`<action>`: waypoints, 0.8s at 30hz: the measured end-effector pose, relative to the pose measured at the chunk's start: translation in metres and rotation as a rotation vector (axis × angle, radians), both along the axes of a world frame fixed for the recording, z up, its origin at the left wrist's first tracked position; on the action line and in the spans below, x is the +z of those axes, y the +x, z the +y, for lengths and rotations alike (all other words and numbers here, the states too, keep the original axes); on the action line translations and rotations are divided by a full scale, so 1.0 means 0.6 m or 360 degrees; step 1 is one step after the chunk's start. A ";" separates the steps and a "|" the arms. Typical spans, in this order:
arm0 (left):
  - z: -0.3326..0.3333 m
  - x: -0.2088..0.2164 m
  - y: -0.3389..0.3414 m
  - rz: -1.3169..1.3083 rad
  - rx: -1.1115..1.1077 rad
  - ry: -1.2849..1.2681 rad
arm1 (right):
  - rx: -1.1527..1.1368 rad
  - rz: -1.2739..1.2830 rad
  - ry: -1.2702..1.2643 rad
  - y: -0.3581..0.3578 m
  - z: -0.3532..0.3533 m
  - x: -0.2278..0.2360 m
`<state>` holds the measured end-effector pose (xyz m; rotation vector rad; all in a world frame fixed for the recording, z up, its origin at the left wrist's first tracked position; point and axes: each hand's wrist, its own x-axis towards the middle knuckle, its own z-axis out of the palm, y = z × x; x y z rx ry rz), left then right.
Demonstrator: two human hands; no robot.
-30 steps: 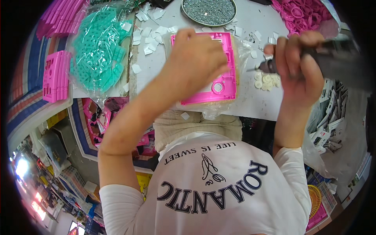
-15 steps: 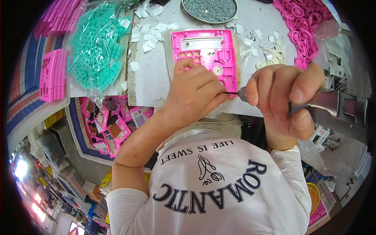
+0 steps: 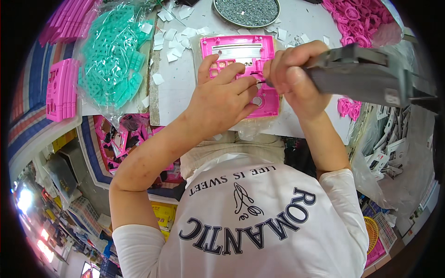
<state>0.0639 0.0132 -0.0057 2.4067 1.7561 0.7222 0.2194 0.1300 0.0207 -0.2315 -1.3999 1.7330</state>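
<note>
A pink plastic panel lies in front of me on a plastic-wrapped pad. It has square openings and screw posts, and a white round part sits in it. My left hand rests over the panel's left and middle with its fingers spread. Its index fingertip is close by the thin bit of a dark grey power screwdriver. My right hand is wrapped around the front of that screwdriver, which points left over the panel. Whether the bit touches a screw is hidden by my fingers.
A round tray of small screws stands at the far edge, with white paper scraps to its left. Bagged green parts and stacked pink panels are left; pink ring-shaped parts lie far right, bagged white parts nearer.
My right hand has brought the screwdriver left and away from me, over the panel. My left hand has shifted slightly left, its fingers spreading out.
</note>
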 end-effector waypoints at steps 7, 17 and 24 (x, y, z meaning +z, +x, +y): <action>0.000 -0.011 0.007 -0.0042 0.0057 0.0068 | 0.0066 -0.0559 0.0676 0.005 -0.007 -0.008; -0.030 -0.028 -0.083 -0.0499 0.0195 0.0079 | 0.0246 0.0026 0.0117 0.039 0.053 0.041; -0.050 0.018 -0.266 0.0481 0.1071 -0.0091 | 0.0343 0.0027 0.0270 0.052 0.070 0.083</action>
